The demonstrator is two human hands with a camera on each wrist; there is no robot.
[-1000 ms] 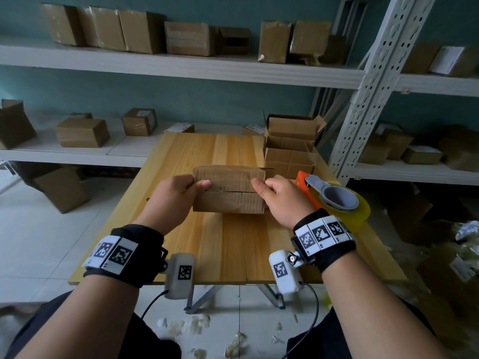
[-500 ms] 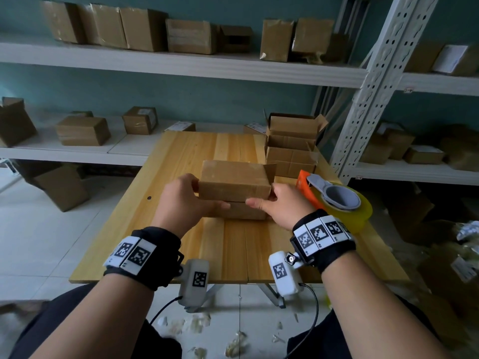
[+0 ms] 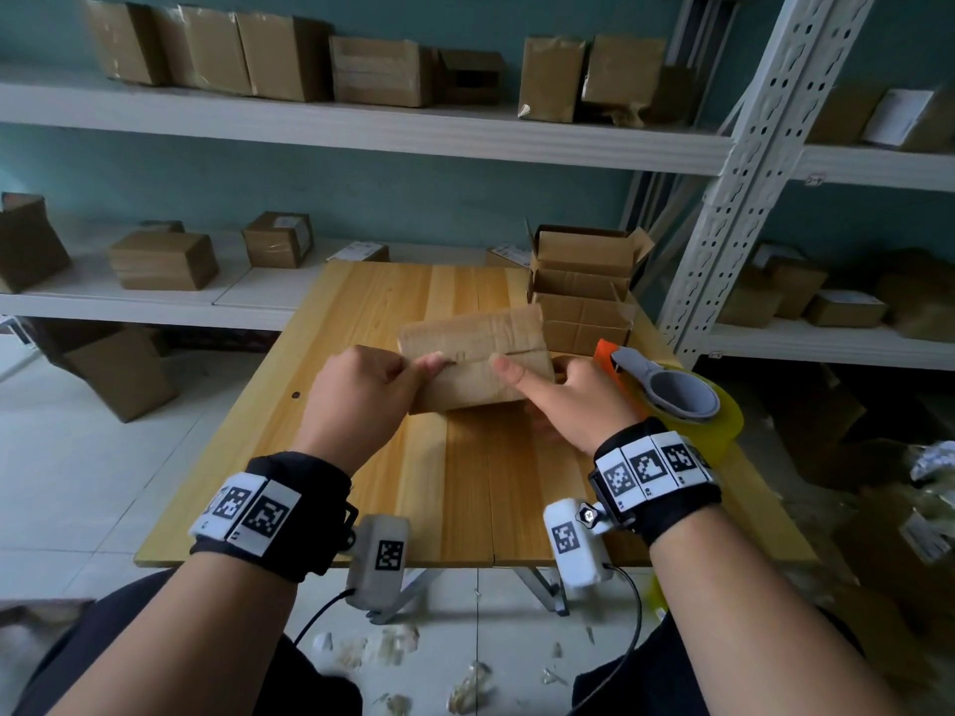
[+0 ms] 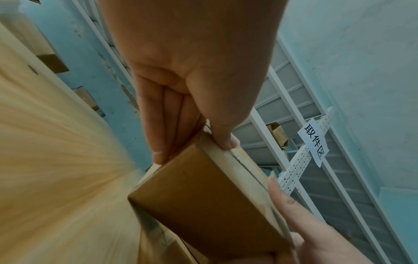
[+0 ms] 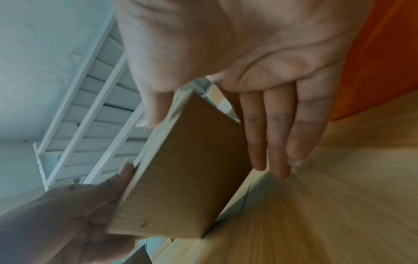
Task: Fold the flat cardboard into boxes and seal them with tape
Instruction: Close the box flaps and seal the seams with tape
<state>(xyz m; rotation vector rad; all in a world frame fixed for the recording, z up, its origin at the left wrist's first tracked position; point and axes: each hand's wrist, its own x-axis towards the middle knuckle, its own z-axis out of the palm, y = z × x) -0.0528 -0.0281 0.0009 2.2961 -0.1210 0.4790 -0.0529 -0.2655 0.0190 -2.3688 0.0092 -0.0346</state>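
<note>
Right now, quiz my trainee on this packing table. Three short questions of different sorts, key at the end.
1. True or false: the tape dispenser is in the right hand.
2. Which holds the box? A) left hand only B) right hand only C) both hands
3. Fill in: the stack of open boxes stands at the table's far ____ corner.

Key: 1 false, it lies on the table beside that hand. 2 C, the left hand's thumb and fingers pinch one end, the right hand clasps the other. 3 right.
</note>
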